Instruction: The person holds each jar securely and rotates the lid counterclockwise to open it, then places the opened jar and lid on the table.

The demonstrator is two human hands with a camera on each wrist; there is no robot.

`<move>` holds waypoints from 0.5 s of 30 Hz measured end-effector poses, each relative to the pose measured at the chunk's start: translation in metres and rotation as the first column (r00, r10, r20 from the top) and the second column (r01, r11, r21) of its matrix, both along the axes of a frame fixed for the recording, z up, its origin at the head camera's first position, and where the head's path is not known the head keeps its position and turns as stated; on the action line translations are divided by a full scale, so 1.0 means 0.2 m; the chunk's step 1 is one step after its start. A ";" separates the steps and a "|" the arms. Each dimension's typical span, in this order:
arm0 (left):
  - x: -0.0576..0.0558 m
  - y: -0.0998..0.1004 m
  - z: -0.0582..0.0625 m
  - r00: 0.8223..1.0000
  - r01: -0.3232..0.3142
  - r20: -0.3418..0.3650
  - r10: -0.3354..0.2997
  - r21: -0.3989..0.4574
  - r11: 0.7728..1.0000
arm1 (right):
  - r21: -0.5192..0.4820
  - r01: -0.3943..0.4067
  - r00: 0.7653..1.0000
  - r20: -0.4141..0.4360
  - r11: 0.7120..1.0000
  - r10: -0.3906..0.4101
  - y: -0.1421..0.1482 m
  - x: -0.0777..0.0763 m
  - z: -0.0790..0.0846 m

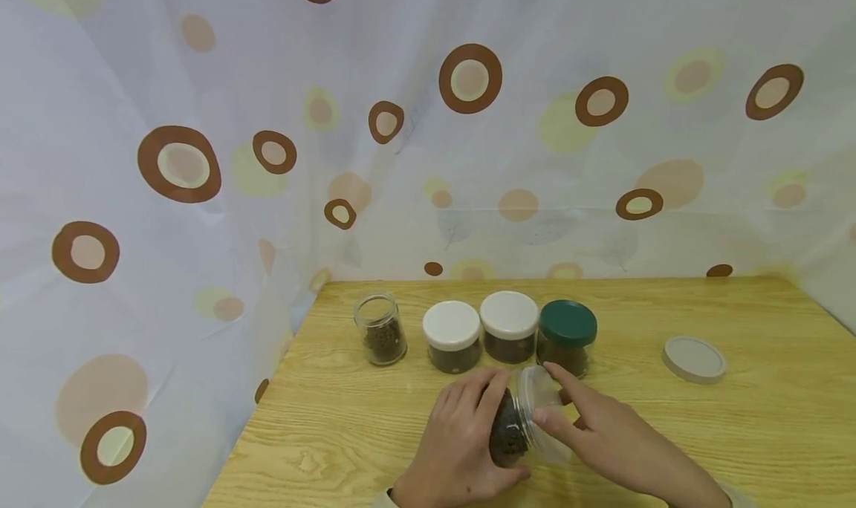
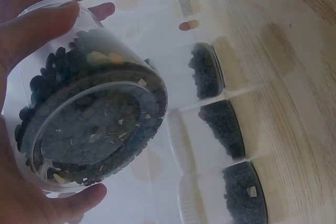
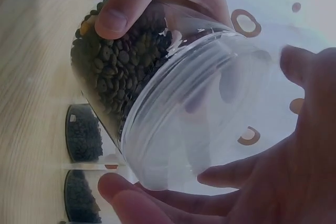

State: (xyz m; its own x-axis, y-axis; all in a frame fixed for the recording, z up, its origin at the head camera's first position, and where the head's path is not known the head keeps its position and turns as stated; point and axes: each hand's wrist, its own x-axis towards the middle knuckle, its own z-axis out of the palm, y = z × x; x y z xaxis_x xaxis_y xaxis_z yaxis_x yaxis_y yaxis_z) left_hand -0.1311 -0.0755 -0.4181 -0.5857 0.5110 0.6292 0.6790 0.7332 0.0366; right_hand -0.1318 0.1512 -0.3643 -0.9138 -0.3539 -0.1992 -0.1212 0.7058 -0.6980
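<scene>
My left hand grips a clear jar, tilted on its side and partly filled with small dark pieces. In the left wrist view, the base of the jar faces the camera, with a few pale bits among the dark ones. A translucent lid covers the jar's mouth, which points right. My right hand holds this lid at its rim, thumb on one side and fingers on the other. Some fingers of both hands are hidden behind the jar and lid.
Behind the hands stand an uncovered glass jar, two white-lidded jars and a green-lidded jar, all with dark contents. A pale loose lid lies on the wooden table at right. A spotted curtain hangs behind.
</scene>
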 end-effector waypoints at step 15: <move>0.02 -0.02 0.01 0.999 -0.009 0.039 0.009 0.014 1.000 | -0.045 -0.216 0.916 -0.356 0.975 0.186 0.02 0.02 -0.06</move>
